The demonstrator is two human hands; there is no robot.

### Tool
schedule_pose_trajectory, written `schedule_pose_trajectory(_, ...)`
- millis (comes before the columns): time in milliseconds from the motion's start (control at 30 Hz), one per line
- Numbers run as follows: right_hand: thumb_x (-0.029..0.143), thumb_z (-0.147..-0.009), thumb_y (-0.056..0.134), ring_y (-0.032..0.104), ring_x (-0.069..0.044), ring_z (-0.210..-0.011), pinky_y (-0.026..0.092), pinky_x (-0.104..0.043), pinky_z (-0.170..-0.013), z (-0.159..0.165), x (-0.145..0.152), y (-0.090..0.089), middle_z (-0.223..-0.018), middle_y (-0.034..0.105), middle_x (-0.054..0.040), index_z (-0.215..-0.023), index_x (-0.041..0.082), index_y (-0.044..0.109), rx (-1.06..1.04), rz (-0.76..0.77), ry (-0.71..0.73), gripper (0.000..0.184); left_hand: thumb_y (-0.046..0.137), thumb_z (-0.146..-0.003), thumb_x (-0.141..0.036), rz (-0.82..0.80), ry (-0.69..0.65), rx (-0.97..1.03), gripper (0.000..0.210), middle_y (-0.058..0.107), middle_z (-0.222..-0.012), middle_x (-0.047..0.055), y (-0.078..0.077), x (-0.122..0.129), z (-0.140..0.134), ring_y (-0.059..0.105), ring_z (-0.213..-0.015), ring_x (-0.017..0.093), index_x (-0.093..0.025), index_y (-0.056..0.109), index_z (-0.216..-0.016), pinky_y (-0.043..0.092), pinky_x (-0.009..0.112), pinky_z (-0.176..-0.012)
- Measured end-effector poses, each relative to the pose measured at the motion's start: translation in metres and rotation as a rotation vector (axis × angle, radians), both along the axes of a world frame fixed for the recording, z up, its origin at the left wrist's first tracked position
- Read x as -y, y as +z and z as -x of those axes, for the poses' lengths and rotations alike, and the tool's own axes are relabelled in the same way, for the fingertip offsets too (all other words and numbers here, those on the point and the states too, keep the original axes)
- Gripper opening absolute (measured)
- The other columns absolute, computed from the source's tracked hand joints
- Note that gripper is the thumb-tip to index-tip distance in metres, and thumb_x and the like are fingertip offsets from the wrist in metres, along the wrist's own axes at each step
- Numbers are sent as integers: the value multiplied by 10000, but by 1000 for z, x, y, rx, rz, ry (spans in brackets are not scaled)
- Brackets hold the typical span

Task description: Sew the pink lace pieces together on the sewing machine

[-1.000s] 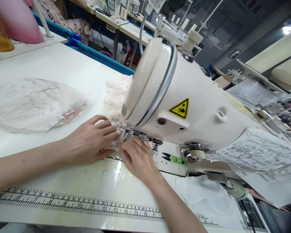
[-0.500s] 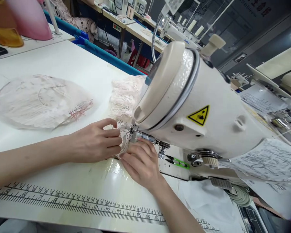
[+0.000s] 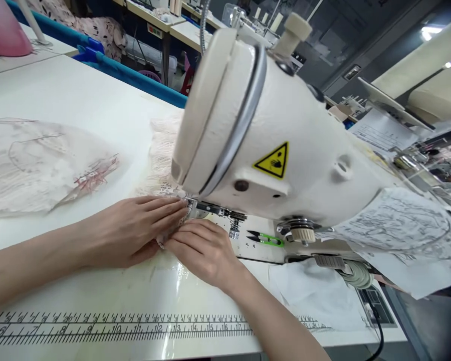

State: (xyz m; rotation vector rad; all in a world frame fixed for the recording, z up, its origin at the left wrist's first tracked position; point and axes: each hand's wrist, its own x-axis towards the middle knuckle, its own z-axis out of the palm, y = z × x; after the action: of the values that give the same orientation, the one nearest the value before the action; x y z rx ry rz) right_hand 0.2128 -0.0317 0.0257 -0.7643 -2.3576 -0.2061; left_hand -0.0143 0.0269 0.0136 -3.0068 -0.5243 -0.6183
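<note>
A strip of pale pink lace fabric (image 3: 161,150) runs over the white table to beneath the sewing machine (image 3: 229,115). My left hand (image 3: 135,228) lies over its near end, with long, close-set fingers reaching to the presser foot area and the thumb tucked low, the lace gripped between. Opposite it, my right hand (image 3: 203,250) has its fingers closed on the lace edge just in front of the foot. A small folded bit of lace shows between the two hands. My fingers hide most of the stitching spot.
Green-handled thread snips (image 3: 265,238) lie on the machine bed. To the left rests a sheer pale fabric piece (image 3: 41,165) with loose reddish threads. A printed ruler (image 3: 135,328) follows the table's front edge. White cloth (image 3: 315,291) lies at right.
My left hand has gone from curled, raised fingers to fingers laid flatter over the lace. My right hand stays close by on the lace. The view has shifted to the right.
</note>
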Motion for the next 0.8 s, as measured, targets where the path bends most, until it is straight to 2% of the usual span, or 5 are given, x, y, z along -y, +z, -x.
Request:
schedule_pose_trajectory(167,72,-1011,614,702,-100,-833,570,-243,-849,0,0,1,-890,792,36,-928,185,745,6,-14,4,192,504,-972,-321,24,-13,-78,584,632,-1482,105,2,-6,4,486,-1483,287,-146,542,-1528,331,409,-1280)
schedule_pose_trajectory(267,70,-1036,563,712,-103,-878,557,-236,-765,0,0,1,-879,792,27,-938,187,748,49,-41,17,240,512,-964,-316,68,-32,-92,588,667,-1442,83,7,-10,5,511,-1465,261,-176,540,-1534,323,393,-1290)
schedule_pose_trajectory(400,88,-1063,514,714,-105,-920,563,-242,-759,0,1,2,-870,794,42,-948,211,756,103,-50,14,294,495,-955,-311,66,-54,-57,584,704,-1387,85,9,-14,6,562,-1420,257,-162,557,-1516,346,402,-1281)
schedule_pose_trajectory(567,106,-1032,600,699,-109,-899,565,-256,-780,-1,2,-2,-877,775,27,-971,205,752,127,-31,11,192,540,-905,-303,53,-29,-56,604,729,-1345,85,9,-13,6,611,-1365,267,-181,582,-1495,366,401,-1266)
schedule_pose_trajectory(800,42,-988,607,683,-114,-849,563,-247,-807,-2,1,-3,-842,762,25,-912,186,734,80,-63,-20,206,503,-953,-342,25,43,-103,580,694,-1402,102,8,-7,3,550,-1429,269,-179,569,-1506,278,428,-1294)
